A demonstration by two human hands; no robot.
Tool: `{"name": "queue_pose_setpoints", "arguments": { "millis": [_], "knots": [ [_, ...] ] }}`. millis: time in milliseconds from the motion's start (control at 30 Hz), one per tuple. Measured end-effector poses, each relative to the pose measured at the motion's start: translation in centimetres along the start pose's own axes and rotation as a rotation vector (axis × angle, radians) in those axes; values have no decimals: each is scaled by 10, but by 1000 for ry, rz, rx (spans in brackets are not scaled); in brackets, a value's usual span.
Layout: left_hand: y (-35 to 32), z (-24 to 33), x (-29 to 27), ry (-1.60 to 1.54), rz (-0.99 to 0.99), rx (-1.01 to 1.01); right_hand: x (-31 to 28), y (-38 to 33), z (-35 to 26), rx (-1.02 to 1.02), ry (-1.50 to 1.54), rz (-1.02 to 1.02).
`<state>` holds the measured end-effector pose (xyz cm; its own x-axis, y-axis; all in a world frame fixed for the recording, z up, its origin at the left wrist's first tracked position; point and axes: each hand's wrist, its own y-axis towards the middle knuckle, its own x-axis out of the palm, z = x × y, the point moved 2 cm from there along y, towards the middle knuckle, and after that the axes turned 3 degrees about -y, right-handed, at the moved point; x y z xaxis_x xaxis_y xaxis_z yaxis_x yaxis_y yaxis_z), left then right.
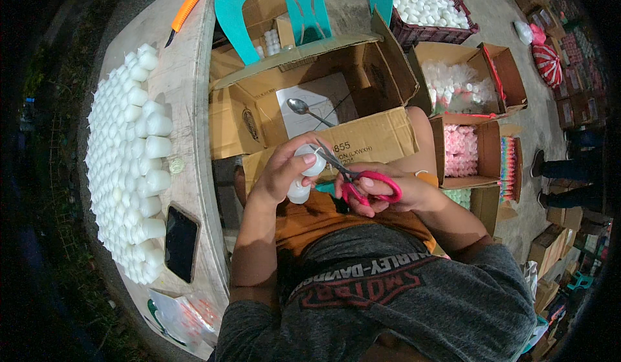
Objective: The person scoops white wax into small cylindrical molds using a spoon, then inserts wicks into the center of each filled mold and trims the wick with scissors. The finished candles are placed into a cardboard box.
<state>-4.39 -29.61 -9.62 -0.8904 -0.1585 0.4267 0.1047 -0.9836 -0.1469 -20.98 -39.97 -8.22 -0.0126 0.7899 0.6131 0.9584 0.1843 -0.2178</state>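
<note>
My left hand point(284, 169) is closed around a couple of small white candles point(311, 161), one above the other. A short wick seems to stick up from the upper one. In my right hand point(391, 188) is a pair of scissors point(372, 196) with pink handles. Its blades point up and left, and their tips are at the top of the upper candle. I cannot tell whether they touch the wick. Under my hands is an open cardboard box point(259, 126), with a metal spoon point(298, 106) and a white sheet point(330, 93) in it.
On the table point(187, 103) at my left stand many white candles point(126, 161) in rows, a phone point(182, 242), an orange cutter point(187, 7) and a plastic bag point(187, 313). A teal chair point(228, 12) is ahead. A crate point(420, 37) and boxes point(453, 119) of candles line the right.
</note>
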Motion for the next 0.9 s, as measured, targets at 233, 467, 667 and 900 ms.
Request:
{"name": "queue_pose_setpoints", "arguments": {
  "millis": [233, 467, 667, 900],
  "knots": [
    [8, -4, -2, -33, 21, -123, -1, 10, 9, -100, 67, 143],
    [18, -7, -5, -118, 61, -122, -3, 20, 22, -136, 170, 265],
    [29, -16, -4, -691, 523, -2, -18, 30, 18, -451, -158, 608],
    [26, -17, -5, -792, 734, 145, -11, 34, 24, -301, -921, 739]
  ]
}}
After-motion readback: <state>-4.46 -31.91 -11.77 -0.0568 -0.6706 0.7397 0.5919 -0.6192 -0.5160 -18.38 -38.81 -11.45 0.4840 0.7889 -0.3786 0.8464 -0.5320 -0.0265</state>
